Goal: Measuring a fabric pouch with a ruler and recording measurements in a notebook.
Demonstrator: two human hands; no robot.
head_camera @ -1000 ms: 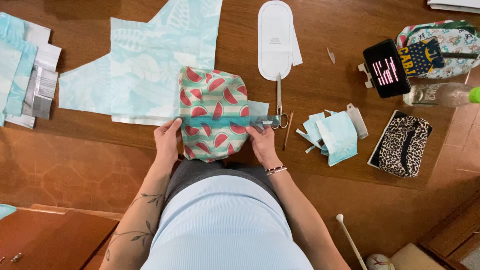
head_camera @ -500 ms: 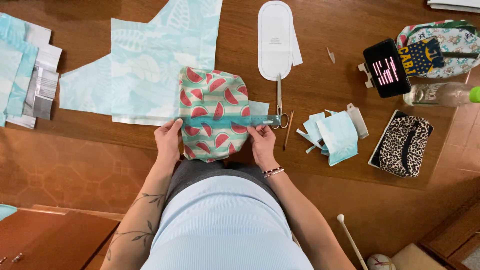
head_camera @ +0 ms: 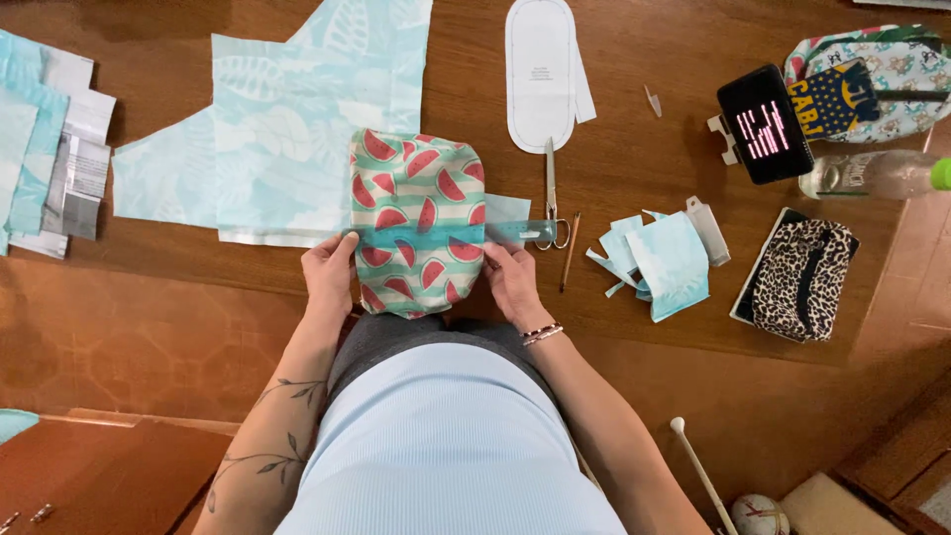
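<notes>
A piece of watermelon-print fabric (head_camera: 416, 188) lies on the wooden table (head_camera: 198, 287) just in front of me. A teal see-through ruler (head_camera: 436, 238) lies across it from left to right. My left hand (head_camera: 330, 272) presses the ruler's left end at the fabric's left edge. My right hand (head_camera: 510, 279) holds down the ruler and fabric at the right edge. Both hands rest flat with fingers on the ruler.
Pale blue leaf-print fabric (head_camera: 287, 129) lies behind. A white oval paper pattern (head_camera: 540, 69), scissors (head_camera: 551, 198), a pencil (head_camera: 570, 253), blue fabric scraps (head_camera: 659, 263), a phone on a stand (head_camera: 765, 124), a leopard-print pouch (head_camera: 800, 279), a bottle (head_camera: 872, 176) and a patterned bag (head_camera: 872, 79) sit to the right.
</notes>
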